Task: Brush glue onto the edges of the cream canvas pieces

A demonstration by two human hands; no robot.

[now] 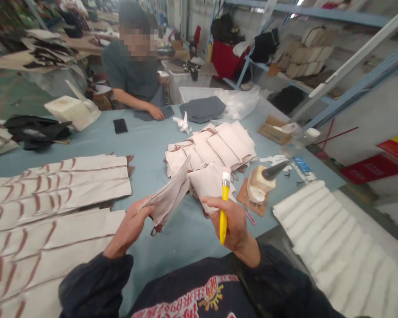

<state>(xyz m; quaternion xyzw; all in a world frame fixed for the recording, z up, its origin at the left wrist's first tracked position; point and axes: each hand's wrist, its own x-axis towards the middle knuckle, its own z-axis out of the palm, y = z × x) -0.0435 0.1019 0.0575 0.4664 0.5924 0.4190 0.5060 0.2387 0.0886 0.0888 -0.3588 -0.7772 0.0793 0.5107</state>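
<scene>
My left hand [132, 227] pinches the edge of a beige fabric piece [169, 194], lifted and tilted above the blue-green table, with a small brown loop at its lower corner. In my right hand [234, 223] is a yellow-handled brush [224, 212], held upright with its pale bristle end on top. The right fingers are close to another beige piece [207, 181]; whether they touch it I cannot tell. Just beyond lies a heap of beige fabric pieces [219, 145] with brown trim. To the right, a cream container [260, 183] with a dark cone-shaped part rests on a brown board [254, 201].
Rows of overlapping beige pieces [63, 225] cover the left side. White folded material [341, 247] is stacked at the right. A co-worker [135, 70] across the table [146, 154] has a hand on dark fabric. A cardboard box [275, 130] stands near the right edge.
</scene>
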